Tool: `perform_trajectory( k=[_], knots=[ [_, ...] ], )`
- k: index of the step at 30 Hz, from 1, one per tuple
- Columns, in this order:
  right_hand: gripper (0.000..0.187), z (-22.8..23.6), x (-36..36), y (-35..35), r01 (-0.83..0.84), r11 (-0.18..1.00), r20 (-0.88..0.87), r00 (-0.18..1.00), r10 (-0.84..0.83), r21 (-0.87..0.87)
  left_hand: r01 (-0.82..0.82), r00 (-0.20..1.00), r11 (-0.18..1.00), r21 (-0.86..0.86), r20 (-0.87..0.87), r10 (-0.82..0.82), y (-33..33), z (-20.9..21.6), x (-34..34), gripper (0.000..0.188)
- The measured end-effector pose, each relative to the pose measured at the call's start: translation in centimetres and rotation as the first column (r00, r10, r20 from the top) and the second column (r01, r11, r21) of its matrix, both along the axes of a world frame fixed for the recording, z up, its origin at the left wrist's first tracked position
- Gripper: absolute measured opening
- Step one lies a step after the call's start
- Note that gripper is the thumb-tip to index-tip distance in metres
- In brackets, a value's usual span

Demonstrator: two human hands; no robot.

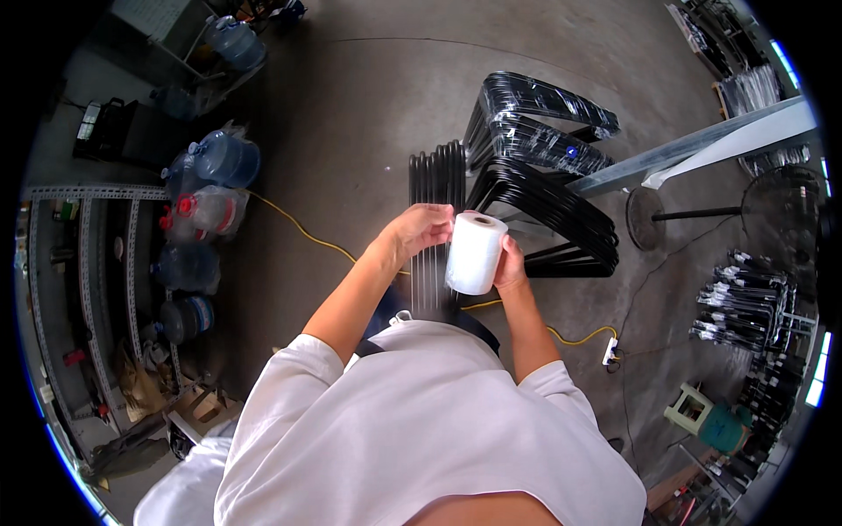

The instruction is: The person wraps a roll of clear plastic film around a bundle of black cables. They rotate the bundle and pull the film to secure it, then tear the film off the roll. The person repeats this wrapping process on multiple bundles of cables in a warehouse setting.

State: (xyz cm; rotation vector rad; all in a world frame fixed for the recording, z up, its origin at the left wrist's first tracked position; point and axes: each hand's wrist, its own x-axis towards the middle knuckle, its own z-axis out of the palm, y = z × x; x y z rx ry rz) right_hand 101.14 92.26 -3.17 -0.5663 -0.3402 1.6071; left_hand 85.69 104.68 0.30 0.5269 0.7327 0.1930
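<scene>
A white roll of stretch film [474, 256] stands nearly upright in front of my body, its cardboard core showing at the top. My right hand [510, 265] is closed around the roll's right side. At the upper left edge of the roll, the fingers of my left hand [424, 229] are curled and pressed together; whether film is between them is too small to tell. Just beyond my hands stand bent black metal tube frames [548, 206]. Clear film wraps the farther frame bundle [553, 131]. Several straight black tubes [437, 171] stand beside them, partly behind my left hand.
A yellow cable [303, 230] crosses the floor to a white power strip [610, 351]. On the left are a metal shelf [83, 191] and large water bottles [226, 158]. To the right stand a metal beam [693, 145], a pedestal fan [645, 219] and a green-topped stool [715, 425].
</scene>
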Motion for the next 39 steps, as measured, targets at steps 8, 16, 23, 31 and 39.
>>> perform_trajectory(
  k=[8, 16, 23, 31, 39],
  knots=[
    [0.079, 0.1, -0.8, -1.0, 0.207, 0.977, -0.081, 0.974, -0.211, -0.055, -0.277, 0.952, 0.957, -0.081, 0.108, 0.285, -1.6, -1.6, -0.7, 0.008],
    [0.072, 0.5, -0.5, -1.2, 0.278, 0.96, -0.088, 0.956, -0.279, -0.023, 0.027, 0.92, 0.951, 0.308, -0.38, 0.097, -7.0, 2.0, 0.7, 0.046],
    [0.072, 2.3, 0.0, -1.4, 0.242, 0.969, 0.231, 0.941, -0.246, 0.044, -0.203, 0.926, 0.951, 0.234, -0.269, 0.264, -7.2, 0.8, 0.8, 0.019],
    [0.072, 2.7, -0.5, -2.2, 0.278, 0.959, 0.359, 0.891, -0.278, 0.052, 0.099, 0.789, 0.588, 0.803, -0.423, 0.446, -8.1, -2.7, 1.9, 0.015],
    [0.07, 0.5, -0.5, -5.1, 0.301, 0.949, -0.347, 0.884, -0.315, -0.095, 0.049, 0.743, 0.275, 0.96, -0.219, 0.633, -5.2, -3.6, -3.3, 0.03]
  ],
)
